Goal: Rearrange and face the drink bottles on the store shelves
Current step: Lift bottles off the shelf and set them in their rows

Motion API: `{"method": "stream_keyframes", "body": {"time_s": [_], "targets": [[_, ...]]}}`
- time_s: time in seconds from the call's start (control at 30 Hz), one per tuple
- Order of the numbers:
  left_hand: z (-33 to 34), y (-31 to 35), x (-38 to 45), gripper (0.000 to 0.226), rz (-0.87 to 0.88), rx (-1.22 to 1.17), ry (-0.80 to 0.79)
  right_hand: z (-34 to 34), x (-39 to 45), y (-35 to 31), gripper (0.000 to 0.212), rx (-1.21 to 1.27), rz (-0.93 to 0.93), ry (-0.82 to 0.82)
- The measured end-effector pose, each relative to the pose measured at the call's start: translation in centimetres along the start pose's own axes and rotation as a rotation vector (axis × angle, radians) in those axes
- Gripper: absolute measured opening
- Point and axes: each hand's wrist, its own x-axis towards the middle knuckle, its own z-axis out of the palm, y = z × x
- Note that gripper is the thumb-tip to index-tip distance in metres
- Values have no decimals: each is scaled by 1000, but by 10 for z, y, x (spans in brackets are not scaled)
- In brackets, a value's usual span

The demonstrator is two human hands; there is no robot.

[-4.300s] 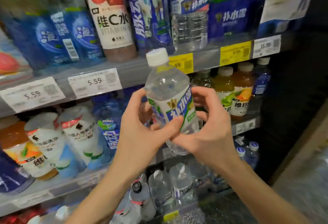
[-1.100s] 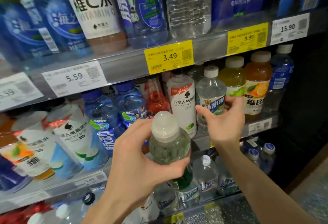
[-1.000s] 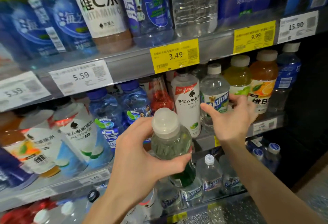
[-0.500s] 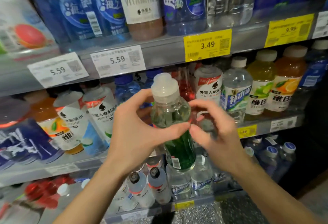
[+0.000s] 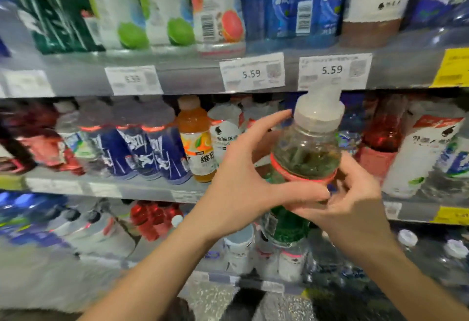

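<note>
A clear bottle with a white cap, a green label and a red band (image 5: 305, 158) is held up in front of the middle shelf. My left hand (image 5: 243, 181) grips its left side, thumb across the front, index finger stretched toward the cap. Fingertips of my right hand (image 5: 352, 201) pinch the bottle from the right, below the red band. The bottle's lower part shows green between my wrists.
The middle shelf (image 5: 142, 190) carries dark blue bottles (image 5: 157, 153), an orange juice bottle (image 5: 196, 140) and white-labelled bottles (image 5: 421, 158). White 5.59 price tags (image 5: 252, 73) line the upper shelf edge. More bottles crowd the bottom shelf (image 5: 241, 252). The view is motion-blurred.
The view has swung left along the shelves. My right hand, which reached to the shelf a second ago, has closed on the bottle's right side; the bottle sits higher and further right.
</note>
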Motion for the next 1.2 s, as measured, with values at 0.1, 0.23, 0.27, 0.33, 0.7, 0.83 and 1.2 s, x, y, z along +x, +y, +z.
{"method": "stream_keyframes", "body": {"time_s": [0.1, 0.23, 0.27, 0.33, 0.7, 0.83, 1.2], "targets": [[-36, -14, -20, 81, -102, 35, -58, 37, 2, -11, 63, -71, 38, 6], [-83, -28, -41, 80, -192, 33, -92, 84, 10, -15, 56, 18, 128, 20], [-94, -30, -45, 81, -192, 41, -92, 94, 12, -19, 59, 36, 157, -8], [-115, -34, -51, 83, -178, 50, -78, 115, 16, -25, 62, 52, 170, -27], [-195, -62, -80, 64, -57, 56, 243, 216, 36, -44, 63, 74, 121, -80], [-212, -66, -79, 62, -21, 34, 309, 244, 43, -48, 70, 80, 77, -60], [-261, -60, -90, 60, 96, 109, 534, 299, 54, -73, 65, 8, 0, -221]]}}
